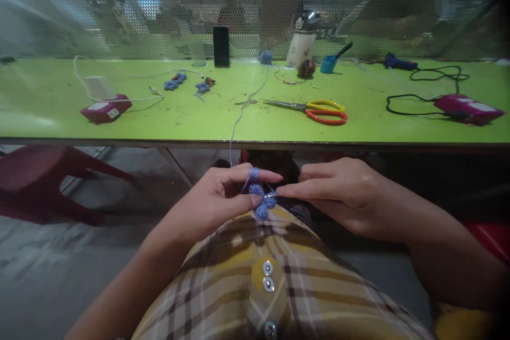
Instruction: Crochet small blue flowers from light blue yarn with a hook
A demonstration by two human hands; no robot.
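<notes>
Between thumb and fingers, my left hand (233, 188) pinches a small blue crocheted flower (261, 212) with rounded petals. Blue yarn (236, 125) is wound round its index finger, which stretches out to the right. My right hand (338, 191) grips a thin metal crochet hook (271, 196), its tip at the middle of the flower; the handle is hidden in the hand. From the left hand the strand runs up over the table edge to a blue yarn ball (265, 57) at the back.
On the green table (179, 122) lie scissors (314, 109) with yellow and red handles, finished blue crochet pieces (175, 81), a dark striped yarn ball (306, 68) and purple boxes with cables (107, 109). A phone (221, 47) and a bottle (302, 45) stand behind. A stool (43, 180) is at left.
</notes>
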